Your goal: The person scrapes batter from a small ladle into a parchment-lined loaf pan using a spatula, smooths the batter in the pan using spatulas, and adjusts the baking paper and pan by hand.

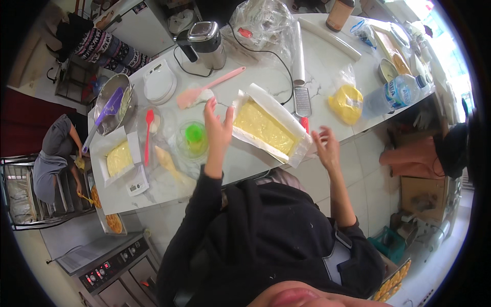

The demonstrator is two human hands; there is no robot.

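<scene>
A long loaf tin lined with white paper (pixel 302 134) lies aslant at the table's front edge, holding smooth pale yellow batter (pixel 263 125). Beside its left end my left hand (pixel 217 125) is raised and open, fingers apart. Off the tin's right end hovers my right hand (pixel 326 147), fingers loosely bent and spread, with nothing in it. A bowl with a bright green cup (pixel 195 134) stands just left of my left hand. Below that bowl lies a piping bag with pale yellow remains (pixel 169 161). A grater (pixel 303 102) with a red handle lies behind the tin.
A second lined tin of batter (pixel 118 157) sits on a scale at left, near a red spatula (pixel 149 135) and metal bowl (pixel 121 84). Behind are a pink spatula (pixel 215 86) and mixer (pixel 207 43). At right stands a water bottle (pixel 391 95). Another person (pixel 53 153) works far left.
</scene>
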